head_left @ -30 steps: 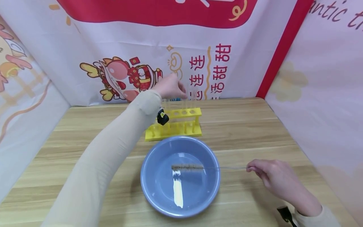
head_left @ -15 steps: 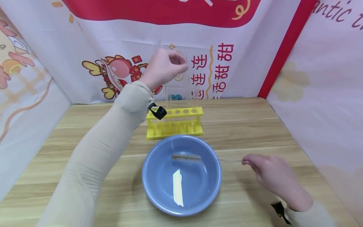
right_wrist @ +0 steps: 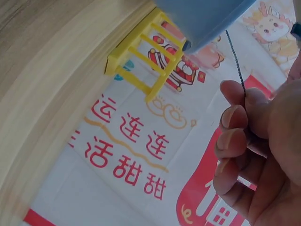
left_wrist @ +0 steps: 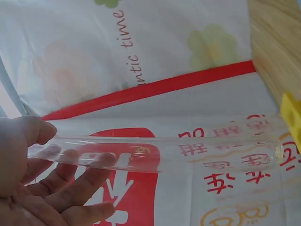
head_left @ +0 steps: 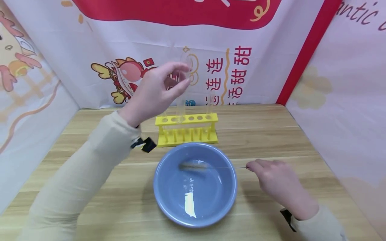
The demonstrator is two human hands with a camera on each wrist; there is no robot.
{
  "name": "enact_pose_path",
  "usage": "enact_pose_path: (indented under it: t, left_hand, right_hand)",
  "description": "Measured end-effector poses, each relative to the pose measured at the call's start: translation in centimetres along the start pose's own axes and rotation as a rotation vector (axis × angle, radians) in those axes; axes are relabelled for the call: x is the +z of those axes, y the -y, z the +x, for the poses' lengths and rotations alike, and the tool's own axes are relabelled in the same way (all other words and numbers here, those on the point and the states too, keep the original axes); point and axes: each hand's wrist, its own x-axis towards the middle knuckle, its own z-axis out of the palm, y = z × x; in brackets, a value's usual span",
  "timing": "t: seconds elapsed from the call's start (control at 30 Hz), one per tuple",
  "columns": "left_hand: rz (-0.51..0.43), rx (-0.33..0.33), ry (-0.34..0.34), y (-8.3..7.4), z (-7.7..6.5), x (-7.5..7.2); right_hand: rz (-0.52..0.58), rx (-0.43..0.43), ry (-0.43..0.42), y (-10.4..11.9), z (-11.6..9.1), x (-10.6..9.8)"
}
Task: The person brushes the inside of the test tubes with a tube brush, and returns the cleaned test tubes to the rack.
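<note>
My left hand holds a clear test tube near its upper end, thumb on one side and fingers on the other. The tube's lower end overlaps the top bar of the yellow test tube rack in the head view. In the left wrist view the tube looks see-through, its closed end towards the rack. My right hand pinches the thin twisted wire of a test tube brush. The brown bristles of the brush hang over the blue basin, blurred by motion.
Another clear tube stands at the rack's right end. The basin sits right in front of the rack on the wooden table. Printed cloth walls close off the back and sides.
My left hand rose from the rack, then came down and nearer with the test tube. My right hand moved left, carrying the brush a little left and up in the view.
</note>
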Motion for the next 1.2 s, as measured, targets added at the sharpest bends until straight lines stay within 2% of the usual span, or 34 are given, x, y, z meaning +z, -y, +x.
enact_pose_path:
  t: [0.1, 0.17, 0.27, 0.33, 0.47, 0.6, 0.7, 0.9, 1.07, 1.2]
  left_hand:
    - [0.066, 0.070, 0.013, 0.5, -2.4, -0.4]
    - [0.104, 0.138, 0.029, 1.0, -3.9, -0.4]
    - [0.194, 0.234, 0.072, 2.1, -6.3, 0.2]
    - [0.277, 0.268, 0.110, 2.9, -8.0, 0.6]
    - [0.433, 0.271, 0.207, 4.3, -11.4, 1.4]
    - [0.455, 0.227, 0.298, 5.2, -13.7, 1.7]
    - [0.453, 0.189, 0.316, 5.6, -14.7, 1.9]
    - [0.459, 0.158, 0.281, 5.8, -15.7, 2.1]
    - [0.452, 0.156, 0.260, 5.8, -16.1, 2.3]
    - [0.447, 0.168, 0.253, 5.7, -16.3, 2.4]
  right_hand:
    - [0.004, -0.006, -0.008, 0.3, 0.3, 0.1]
    - [0.005, 0.005, -0.018, 0.5, 0.4, 0.2]
    - [0.010, 0.050, -0.044, 0.5, 0.3, 0.4]
    - [0.014, 0.089, -0.075, 0.2, 0.1, 0.4]
    - [0.058, 0.152, -0.138, -0.5, -0.3, 0.2]
    - [0.097, 0.181, -0.189, -1.4, -0.9, -0.5]
    - [0.105, 0.200, -0.218, -1.9, -1.2, -1.0]
    - [0.207, 0.237, -0.246, -2.0, -1.6, -2.0]
    - [0.306, 0.245, -0.252, -1.9, -1.5, -2.3]
    - [0.343, 0.232, -0.247, -1.8, -1.2, -2.4]
